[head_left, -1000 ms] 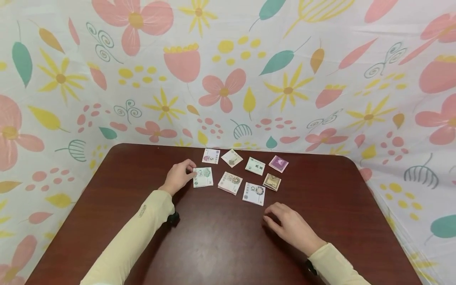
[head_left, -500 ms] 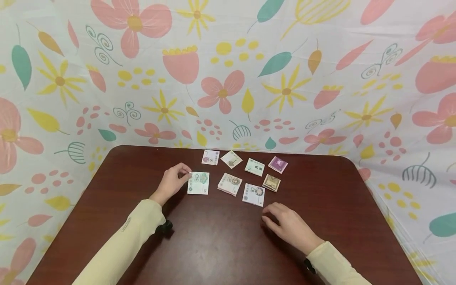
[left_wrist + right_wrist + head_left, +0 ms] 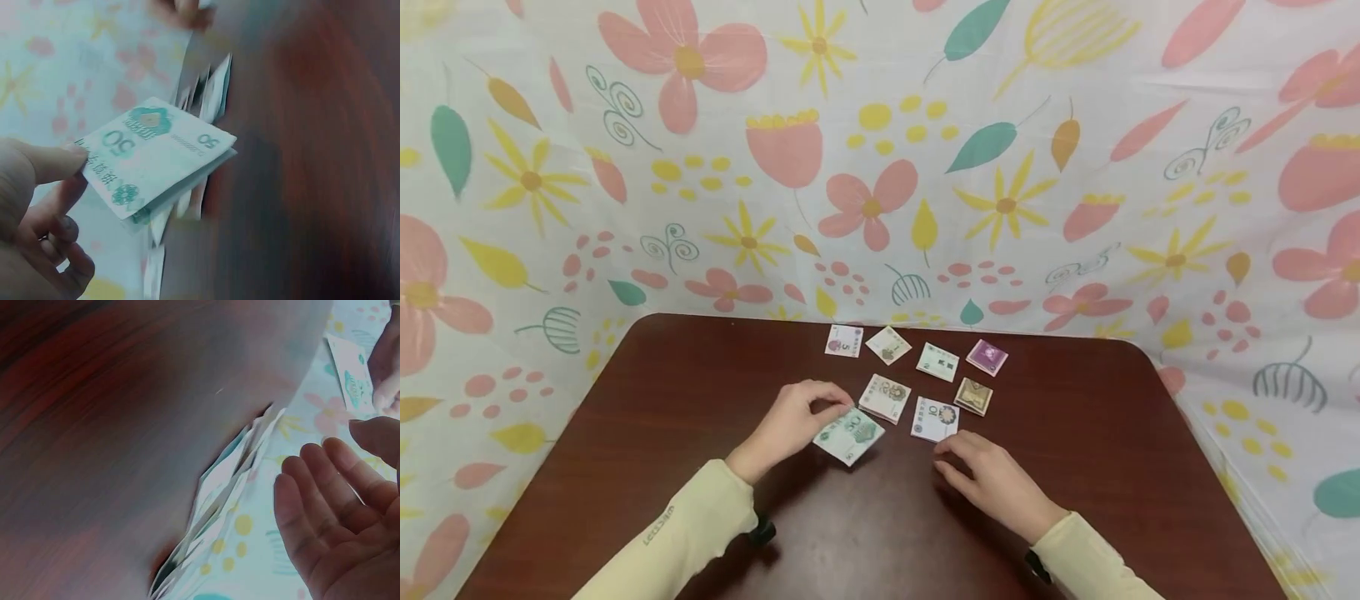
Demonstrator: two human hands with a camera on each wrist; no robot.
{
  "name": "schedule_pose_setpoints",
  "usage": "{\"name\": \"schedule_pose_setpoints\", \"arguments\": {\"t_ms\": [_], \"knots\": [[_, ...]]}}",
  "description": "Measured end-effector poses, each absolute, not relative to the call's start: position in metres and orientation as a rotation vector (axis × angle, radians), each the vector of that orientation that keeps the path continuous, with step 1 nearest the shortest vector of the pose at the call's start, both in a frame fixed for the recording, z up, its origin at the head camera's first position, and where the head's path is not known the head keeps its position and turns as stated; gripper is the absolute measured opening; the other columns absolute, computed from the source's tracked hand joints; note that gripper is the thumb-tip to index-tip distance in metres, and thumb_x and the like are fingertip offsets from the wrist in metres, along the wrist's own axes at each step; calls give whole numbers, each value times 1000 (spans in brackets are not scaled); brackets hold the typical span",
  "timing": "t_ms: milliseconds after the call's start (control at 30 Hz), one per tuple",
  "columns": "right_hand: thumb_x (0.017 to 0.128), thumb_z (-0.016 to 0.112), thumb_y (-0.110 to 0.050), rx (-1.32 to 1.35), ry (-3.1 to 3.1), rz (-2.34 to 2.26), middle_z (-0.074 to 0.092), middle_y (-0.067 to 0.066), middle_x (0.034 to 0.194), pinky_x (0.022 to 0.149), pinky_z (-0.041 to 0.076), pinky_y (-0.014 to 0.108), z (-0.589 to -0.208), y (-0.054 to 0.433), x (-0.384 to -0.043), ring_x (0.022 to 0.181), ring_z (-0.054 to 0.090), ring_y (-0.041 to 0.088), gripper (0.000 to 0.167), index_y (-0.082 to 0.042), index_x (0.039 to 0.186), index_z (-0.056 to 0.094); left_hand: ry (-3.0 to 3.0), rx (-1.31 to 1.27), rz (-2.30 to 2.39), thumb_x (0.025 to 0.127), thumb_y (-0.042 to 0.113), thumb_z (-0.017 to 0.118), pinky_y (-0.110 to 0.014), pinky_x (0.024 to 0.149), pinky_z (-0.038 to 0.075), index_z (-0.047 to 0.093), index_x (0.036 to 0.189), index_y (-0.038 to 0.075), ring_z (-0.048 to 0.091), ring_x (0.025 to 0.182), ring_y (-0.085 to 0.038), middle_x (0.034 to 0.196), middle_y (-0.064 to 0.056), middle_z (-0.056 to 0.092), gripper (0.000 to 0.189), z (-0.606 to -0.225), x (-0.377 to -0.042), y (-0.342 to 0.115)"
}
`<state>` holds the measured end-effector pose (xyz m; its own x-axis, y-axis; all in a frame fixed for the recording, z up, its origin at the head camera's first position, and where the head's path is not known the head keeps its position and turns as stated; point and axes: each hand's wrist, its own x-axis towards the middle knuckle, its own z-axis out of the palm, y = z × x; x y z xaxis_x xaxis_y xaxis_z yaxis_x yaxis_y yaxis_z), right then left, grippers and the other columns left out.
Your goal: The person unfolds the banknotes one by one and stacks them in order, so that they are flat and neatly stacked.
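Note:
My left hand (image 3: 797, 419) pinches a folded green 50 banknote (image 3: 850, 437) by one corner, thumb on top. In the left wrist view this banknote (image 3: 159, 156) is tilted and lifted off the table, its folded halves slightly apart. My right hand (image 3: 992, 483) hangs low over the table with its fingers loosely bent and nothing in them. Its fingertips are close to the folded 10 banknote (image 3: 935, 419). Just beyond the held note lies the folded 20 banknote (image 3: 886, 397). The right wrist view shows the right palm (image 3: 350, 537) bare.
Farther back lie a purple 5 banknote (image 3: 844, 341), an olive 1 banknote (image 3: 889, 345), a green 2 banknote (image 3: 937, 362) and a small purple note (image 3: 987, 357). A brownish-gold note (image 3: 973, 396) is beside the 10. The dark wooden table (image 3: 880, 533) meets a flowered cloth (image 3: 880, 125) behind.
The left hand has slid the 50 note left and toward me, then lifted it and carried it right, tilting it. The right hand has shifted slightly left.

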<state>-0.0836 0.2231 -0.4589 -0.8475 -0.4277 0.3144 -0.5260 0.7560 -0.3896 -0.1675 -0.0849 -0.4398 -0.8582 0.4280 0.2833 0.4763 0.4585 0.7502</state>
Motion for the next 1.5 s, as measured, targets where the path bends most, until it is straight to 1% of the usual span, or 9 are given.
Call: {"name": "schedule_pose_setpoints", "arguments": {"t_ms": [267,467,667,733,867,1100,1367,1433,1500], "knots": [[94,76,-6,886,-2686,907,73,-5,100,77,57,27,-459,206,-88,89,66,5,14,-13,106,74,-2696,-1139,-1342,96,15,77,-25,82,52,81,97,17,64,91,-5,95,10,77,5,-438,-143,-43],[97,71,-5,861,-2683,1057,71,-10,92,73,54,25,-459,205,-84,84,61,1,12,-17,99,73,-2740,-1153,-1330,96,14,77,-22,74,49,81,95,19,60,82,-1,93,11,77,6,-445,-138,-28],[95,74,-7,812,-2713,1158,68,-14,89,69,51,23,-461,207,-82,79,55,-2,12,-19,96,72,-2753,-1158,-1331,97,16,76,-21,71,48,79,96,19,59,80,0,92,10,75,5,-449,-137,-23],[95,74,-5,795,-2701,1165,67,-14,88,67,50,23,-462,208,-82,77,54,-2,14,-19,96,71,-2746,-1144,-1356,97,17,76,-22,72,47,78,99,18,61,82,-1,92,9,75,3,-450,-137,-22],[94,74,-3,733,-2634,1178,66,-13,85,64,48,22,-462,210,-83,74,53,-2,15,-17,96,70,-2701,-1061,-1430,96,16,77,-24,72,48,73,104,15,63,83,-5,94,6,75,9,-453,-138,-25],[95,73,0,593,-2539,1271,65,-12,81,64,47,23,-461,218,-85,73,54,0,15,-14,96,69,-2644,-856,-1654,95,12,77,-24,69,50,73,102,10,62,77,-6,92,5,73,8,-459,-138,-32],[95,72,0,494,-2503,1309,65,-12,80,64,46,24,-463,220,-86,72,56,2,12,-12,96,69,-2561,-711,-1803,95,11,76,-25,73,54,73,100,9,65,79,-9,91,-1,74,5,-466,-138,-27],[95,73,-1,468,-2499,1308,65,-12,80,63,46,24,-463,219,-86,71,55,1,10,-10,96,69,-2552,-660,-1865,94,11,77,-26,70,54,73,99,9,64,77,-10,90,-4,74,7,-467,-138,-26],[95,73,-2,444,-2499,1308,65,-12,80,63,46,24,-464,218,-86,71,55,1,8,-9,96,69,-2546,-602,-1935,94,12,77,-26,63,54,72,99,7,63,73,-11,89,-6,74,9,-468,-137,-24]]}}
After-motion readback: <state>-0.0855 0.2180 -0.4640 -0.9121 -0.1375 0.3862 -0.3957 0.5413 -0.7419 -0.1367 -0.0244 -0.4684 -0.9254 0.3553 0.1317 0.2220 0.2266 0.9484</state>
